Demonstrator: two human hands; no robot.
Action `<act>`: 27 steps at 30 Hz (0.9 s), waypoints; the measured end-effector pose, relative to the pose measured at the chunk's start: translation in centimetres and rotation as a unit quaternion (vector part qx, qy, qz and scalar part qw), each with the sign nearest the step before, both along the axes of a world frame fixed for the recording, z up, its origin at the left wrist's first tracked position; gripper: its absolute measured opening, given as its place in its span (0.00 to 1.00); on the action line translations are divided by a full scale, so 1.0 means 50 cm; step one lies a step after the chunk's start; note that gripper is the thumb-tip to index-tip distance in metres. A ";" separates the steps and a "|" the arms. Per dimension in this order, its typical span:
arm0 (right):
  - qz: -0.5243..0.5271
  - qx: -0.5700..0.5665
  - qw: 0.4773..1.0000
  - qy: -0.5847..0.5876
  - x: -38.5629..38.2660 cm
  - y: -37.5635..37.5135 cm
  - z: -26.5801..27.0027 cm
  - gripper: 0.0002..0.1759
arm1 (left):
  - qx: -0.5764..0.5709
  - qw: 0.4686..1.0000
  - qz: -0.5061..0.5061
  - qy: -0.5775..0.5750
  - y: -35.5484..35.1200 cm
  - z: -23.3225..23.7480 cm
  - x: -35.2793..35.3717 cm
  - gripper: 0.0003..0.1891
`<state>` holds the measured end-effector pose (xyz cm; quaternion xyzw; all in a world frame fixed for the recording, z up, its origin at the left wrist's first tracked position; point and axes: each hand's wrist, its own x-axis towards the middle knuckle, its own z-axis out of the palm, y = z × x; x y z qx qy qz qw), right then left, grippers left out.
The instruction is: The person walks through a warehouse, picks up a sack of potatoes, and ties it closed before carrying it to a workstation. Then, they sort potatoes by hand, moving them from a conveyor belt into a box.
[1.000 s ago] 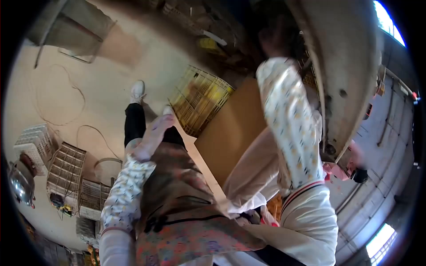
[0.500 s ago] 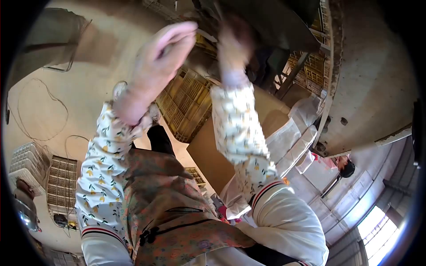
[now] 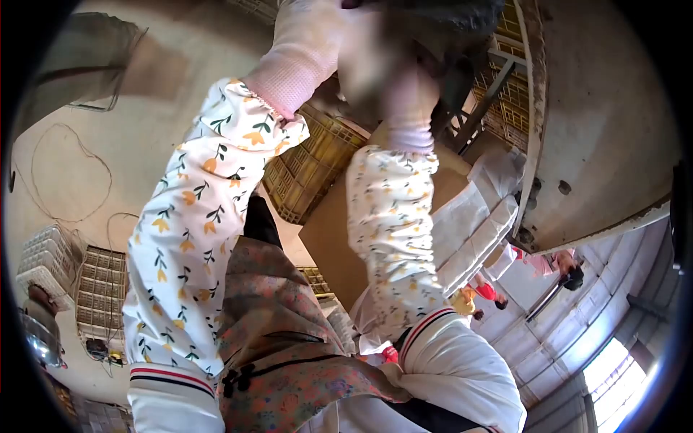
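My left hand (image 3: 310,43), in a pale knitted glove, reaches up to the top edge of the view, where its fingers are cut off or smeared. Close beside it, my right hand (image 3: 410,97) is blurred by motion, also with a pale knitted cuff. A dark, shiny-looking sheet or bag (image 3: 455,25) lies just beyond both hands and overlaps the right one in this view. What the hands hold, if anything, I cannot tell. White sleeve covers with yellow flowers (image 3: 191,195) run up both forearms, above a flowered apron (image 3: 289,361).
Below the hands stand a yellow slatted crate (image 3: 310,166) and a brown cardboard box (image 3: 336,242). A large worn panel (image 3: 606,130) rises at the right. White crates (image 3: 47,260) and a loose cord (image 3: 61,180) are at the left. Several people (image 3: 567,267) are in the right background.
My left hand has moved up and right, toward the right hand and the dark sheet. The right forearm has shifted slightly to the right. More people show in the background.
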<state>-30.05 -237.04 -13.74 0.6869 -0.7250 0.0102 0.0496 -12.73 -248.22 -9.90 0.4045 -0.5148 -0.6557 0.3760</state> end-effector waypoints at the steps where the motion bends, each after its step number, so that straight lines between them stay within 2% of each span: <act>1: 0.000 0.003 1.000 -0.004 -0.015 -0.009 -0.003 0.19 | -0.132 0.989 0.011 -0.062 -0.011 -0.016 0.004 0.11; 4: -0.005 0.010 1.000 -0.006 -0.069 -0.030 0.001 0.16 | -0.116 0.990 -0.077 0.001 0.011 0.014 0.023 0.13; 6: -0.018 0.012 1.000 -0.012 -0.094 -0.049 0.006 0.15 | -0.091 0.991 -0.101 -0.003 0.049 0.020 0.026 0.12; 7: -0.027 0.014 0.999 -0.012 -0.107 -0.055 0.011 0.14 | -0.153 0.986 -0.066 -0.003 0.072 0.008 0.032 0.07; 9: -0.045 0.007 0.999 -0.021 -0.130 -0.068 0.010 0.13 | -0.108 0.991 -0.072 0.034 0.108 0.001 0.076 0.06; 11: -0.067 -0.014 0.997 -0.047 -0.138 -0.076 0.017 0.11 | -0.004 0.996 -0.089 0.011 0.155 -0.021 0.143 0.06; 13: -0.099 -0.048 0.990 -0.091 -0.140 -0.071 0.036 0.10 | 0.033 0.992 -0.110 -0.060 0.200 -0.057 0.216 0.07; 15: -0.147 -0.112 0.971 -0.154 -0.127 -0.050 0.052 0.08 | 0.095 0.970 -0.174 -0.139 0.232 -0.079 0.282 0.08; 18: -0.252 -0.231 0.892 -0.296 -0.042 -0.004 0.075 0.07 | 0.315 0.934 -0.163 -0.037 0.288 -0.130 0.307 0.15; 21: -0.356 -0.316 0.779 -0.409 0.069 0.068 0.105 0.06 | 0.364 0.906 -0.064 0.206 0.304 -0.125 0.250 0.27; 22: -0.386 -0.327 0.742 -0.440 0.114 0.094 0.114 0.06 | 0.354 0.916 -0.088 0.169 0.285 -0.090 0.232 0.33; 25: -0.466 -0.353 0.627 -0.515 0.246 0.196 0.161 0.07 | 0.358 0.926 -0.105 0.058 0.257 0.000 0.181 0.34; 26: -0.493 -0.372 0.575 -0.537 0.289 0.236 0.184 0.12 | 0.413 0.898 -0.148 0.026 0.250 0.032 0.167 0.35; 27: -0.506 -0.352 0.531 -0.581 0.331 0.270 0.225 0.12 | 0.431 0.885 -0.161 0.071 0.258 0.040 0.156 0.35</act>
